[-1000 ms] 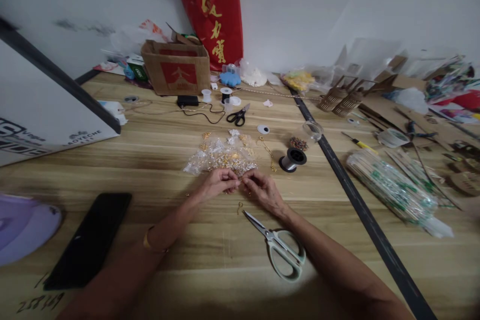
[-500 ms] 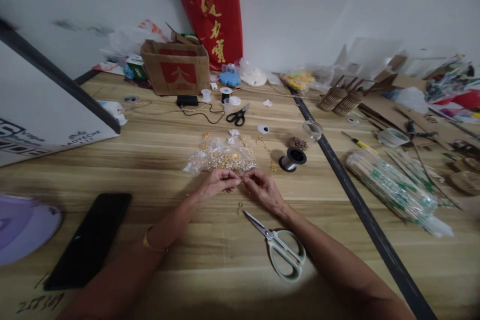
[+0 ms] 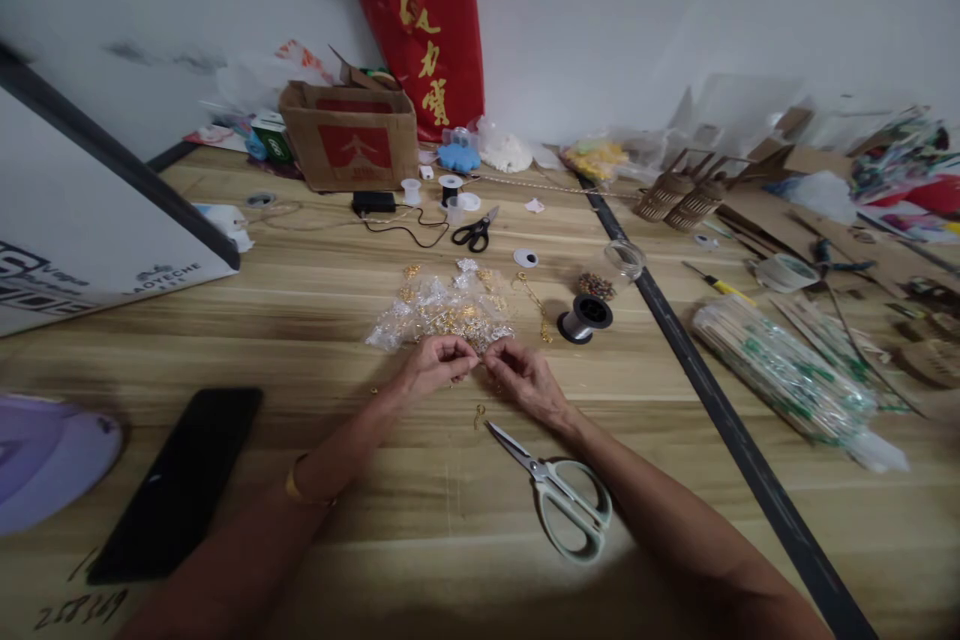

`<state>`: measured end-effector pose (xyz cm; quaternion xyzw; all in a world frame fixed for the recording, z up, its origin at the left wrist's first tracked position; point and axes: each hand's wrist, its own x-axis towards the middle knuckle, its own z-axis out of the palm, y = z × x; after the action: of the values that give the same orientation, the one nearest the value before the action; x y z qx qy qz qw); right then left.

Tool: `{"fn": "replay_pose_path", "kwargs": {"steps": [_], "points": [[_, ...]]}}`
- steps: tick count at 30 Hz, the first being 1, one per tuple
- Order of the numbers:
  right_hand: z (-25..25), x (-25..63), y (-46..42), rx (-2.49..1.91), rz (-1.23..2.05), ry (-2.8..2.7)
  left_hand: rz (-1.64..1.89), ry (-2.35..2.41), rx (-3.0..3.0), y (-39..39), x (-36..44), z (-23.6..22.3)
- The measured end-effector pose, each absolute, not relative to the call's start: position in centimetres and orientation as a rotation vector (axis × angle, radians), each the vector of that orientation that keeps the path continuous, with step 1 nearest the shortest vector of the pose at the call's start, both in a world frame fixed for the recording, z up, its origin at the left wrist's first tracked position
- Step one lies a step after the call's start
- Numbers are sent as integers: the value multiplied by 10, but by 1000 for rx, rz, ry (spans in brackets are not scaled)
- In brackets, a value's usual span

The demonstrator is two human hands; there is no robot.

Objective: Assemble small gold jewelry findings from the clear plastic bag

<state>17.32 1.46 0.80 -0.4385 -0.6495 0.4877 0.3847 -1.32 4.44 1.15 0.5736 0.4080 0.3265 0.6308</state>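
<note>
My left hand (image 3: 441, 362) and my right hand (image 3: 525, 380) meet fingertip to fingertip over the table, each closed in a pinch. Whatever sits between the fingertips is too small to make out. Just beyond them lies a heap of clear plastic bags (image 3: 427, 305) with gold and silver jewellery findings. A small gold hook-shaped piece (image 3: 479, 416) rests below my fingers. Close to my right forearm are scissors with pale green handles (image 3: 566, 500), blades pointing toward my hands. A thin gold chain (image 3: 534, 305) lies to the right of the heap.
A wire spool (image 3: 585, 319) and a tub of beads (image 3: 596, 286) stand right of the heap. Black scissors (image 3: 475, 231) lie behind it. A phone (image 3: 180, 480) is at left, a pack of wrapped sticks (image 3: 780, 375) at right. A paper bag (image 3: 352, 140) stands at the back.
Both hands stay in nearly the same place, fingertips still together, with only slight finger movement. Nothing else on the table has visibly moved.
</note>
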Motion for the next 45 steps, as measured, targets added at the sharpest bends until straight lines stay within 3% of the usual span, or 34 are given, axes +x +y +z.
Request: {"fn": "replay_pose_path", "kwargs": {"steps": [45], "points": [[10, 173, 17, -1054, 1334, -1502, 741, 908, 1331, 42, -13, 14]]}}
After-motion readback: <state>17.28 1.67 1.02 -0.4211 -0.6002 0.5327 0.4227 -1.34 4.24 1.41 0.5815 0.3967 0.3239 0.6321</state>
